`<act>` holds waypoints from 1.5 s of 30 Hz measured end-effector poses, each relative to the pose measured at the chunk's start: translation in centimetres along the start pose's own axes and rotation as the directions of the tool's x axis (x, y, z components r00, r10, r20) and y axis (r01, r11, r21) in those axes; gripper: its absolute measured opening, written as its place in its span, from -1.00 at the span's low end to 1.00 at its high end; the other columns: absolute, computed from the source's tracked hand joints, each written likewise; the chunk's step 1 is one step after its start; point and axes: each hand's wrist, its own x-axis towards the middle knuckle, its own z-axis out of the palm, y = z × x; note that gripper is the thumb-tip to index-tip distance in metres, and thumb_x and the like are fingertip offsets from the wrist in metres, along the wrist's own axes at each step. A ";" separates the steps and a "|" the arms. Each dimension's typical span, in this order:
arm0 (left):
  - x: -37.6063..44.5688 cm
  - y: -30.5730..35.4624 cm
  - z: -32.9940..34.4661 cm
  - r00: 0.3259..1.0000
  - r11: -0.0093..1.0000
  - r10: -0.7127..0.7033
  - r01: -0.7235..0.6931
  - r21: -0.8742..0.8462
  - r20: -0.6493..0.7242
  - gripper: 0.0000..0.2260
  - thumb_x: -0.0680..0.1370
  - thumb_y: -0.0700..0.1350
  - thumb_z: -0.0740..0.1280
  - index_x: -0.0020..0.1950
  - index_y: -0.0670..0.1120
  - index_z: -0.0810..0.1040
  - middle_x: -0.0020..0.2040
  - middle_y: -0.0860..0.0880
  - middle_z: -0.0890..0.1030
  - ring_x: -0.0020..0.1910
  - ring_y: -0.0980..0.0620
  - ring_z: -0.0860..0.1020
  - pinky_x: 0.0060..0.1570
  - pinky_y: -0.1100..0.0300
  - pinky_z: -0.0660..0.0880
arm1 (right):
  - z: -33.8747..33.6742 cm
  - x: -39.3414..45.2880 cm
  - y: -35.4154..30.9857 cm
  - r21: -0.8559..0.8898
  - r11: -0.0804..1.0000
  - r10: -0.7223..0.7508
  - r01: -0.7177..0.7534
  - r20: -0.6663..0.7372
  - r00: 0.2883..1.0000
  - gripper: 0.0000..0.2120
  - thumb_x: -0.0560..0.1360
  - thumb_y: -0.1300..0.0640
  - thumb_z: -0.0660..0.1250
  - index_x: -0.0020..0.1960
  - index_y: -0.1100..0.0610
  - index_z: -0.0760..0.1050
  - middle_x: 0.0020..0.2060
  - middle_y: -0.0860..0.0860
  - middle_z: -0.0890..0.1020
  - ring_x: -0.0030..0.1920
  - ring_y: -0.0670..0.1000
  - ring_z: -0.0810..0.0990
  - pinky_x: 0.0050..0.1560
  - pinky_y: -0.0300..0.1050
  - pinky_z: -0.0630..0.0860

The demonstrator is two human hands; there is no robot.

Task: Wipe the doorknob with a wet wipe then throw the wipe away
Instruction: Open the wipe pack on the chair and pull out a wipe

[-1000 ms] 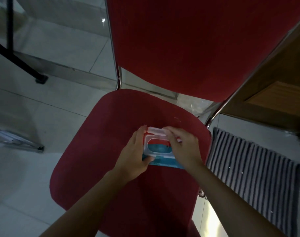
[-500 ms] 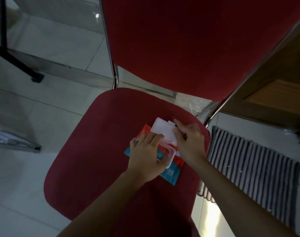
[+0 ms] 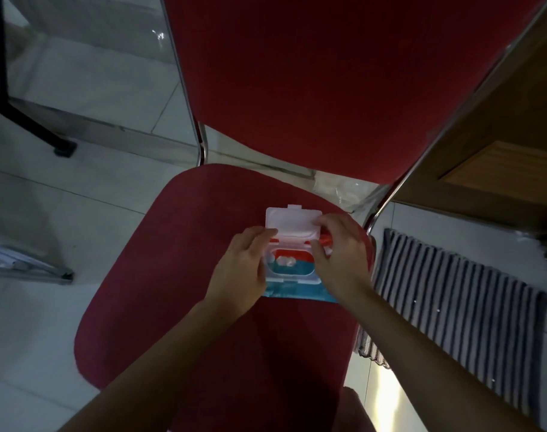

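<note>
While step: I steady the wipe pack [image 3: 292,288], lid [image 3: 292,222] flipped up, at frame centre.
Hands: my left hand [image 3: 241,269] holds the pack's edge; right hand [image 3: 341,257] pinches the lid's corner.
Next: pinch the white wipe [image 3: 284,261] in the opening.

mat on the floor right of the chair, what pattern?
Dark and light stripes on the mat; head view, the only one.

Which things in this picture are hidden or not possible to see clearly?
- Head view: the doorknob and any bin are not in view.
- Left side of the wipes pack: covered by the left hand.
- Its right end: covered by the right hand.
- Print on the pack: too dark and small to read.
- Striped mat: partly behind the right forearm.
</note>
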 end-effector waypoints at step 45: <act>-0.3 -1.2 0.6 0.995 0.979 -0.092 0.086 -0.187 -0.024 -0.58 0.54 -0.19 0.23 0.39 -0.09 0.28 0.41 -0.04 0.33 0.34 0.05 0.31 0.35 0.18 0.28 | -0.9 1.5 -0.3 0.717 0.448 0.418 -0.534 0.360 0.834 -0.67 0.42 0.29 0.27 -0.48 0.06 0.54 -0.48 -0.09 0.57 -0.30 -0.01 0.50 -0.22 -0.11 0.41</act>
